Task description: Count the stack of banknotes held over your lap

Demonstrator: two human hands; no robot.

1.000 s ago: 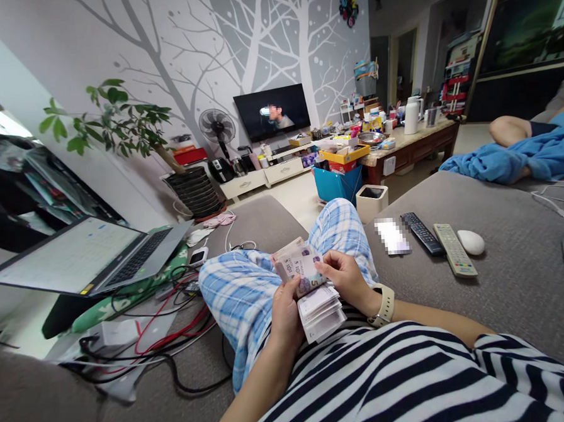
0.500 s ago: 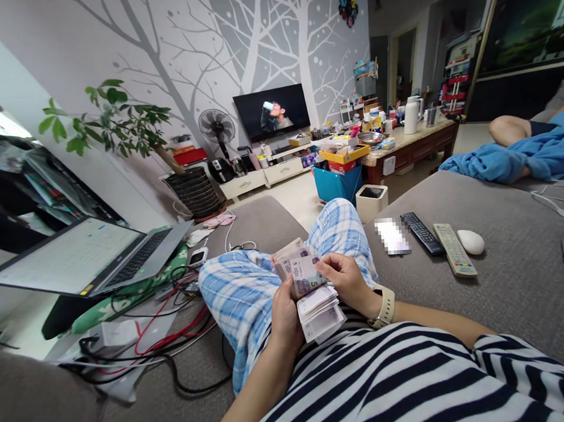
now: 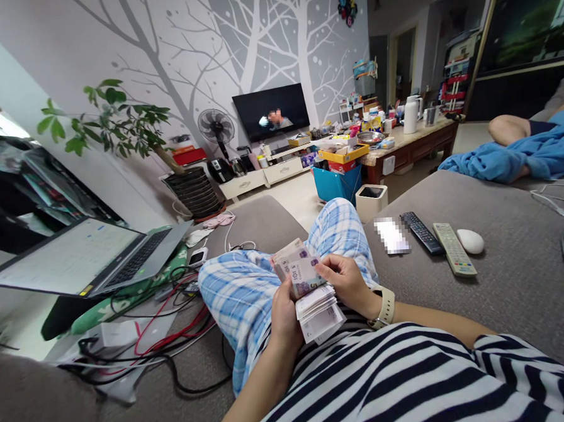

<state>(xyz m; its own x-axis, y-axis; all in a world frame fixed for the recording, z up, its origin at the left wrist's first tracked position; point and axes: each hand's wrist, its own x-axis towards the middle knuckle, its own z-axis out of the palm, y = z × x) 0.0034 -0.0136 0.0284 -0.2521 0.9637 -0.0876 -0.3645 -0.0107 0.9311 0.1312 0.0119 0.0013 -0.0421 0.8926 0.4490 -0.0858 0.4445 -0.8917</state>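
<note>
I sit on a grey sofa [image 3: 503,275] with my legs in blue checked trousers [image 3: 239,289]. My left hand [image 3: 284,318] grips a thick wad of banknotes [image 3: 310,294] from below, folded over the fingers. My right hand [image 3: 346,282], with a pale watch on its wrist, pinches the top note at its right edge, thumb on the upper fold. Both hands are closed on the wad above my lap.
An open laptop [image 3: 90,255] rests on a green cushion at my left, over a tangle of cables [image 3: 156,331]. Two remotes [image 3: 437,240] and a white mouse [image 3: 471,241] lie on the sofa at my right. Another person's leg [image 3: 514,129] lies beside a blue blanket, far right.
The top notes have shifted slightly down and left as my right thumb works over them. My left hand has stayed put. The picture on the television has changed.
</note>
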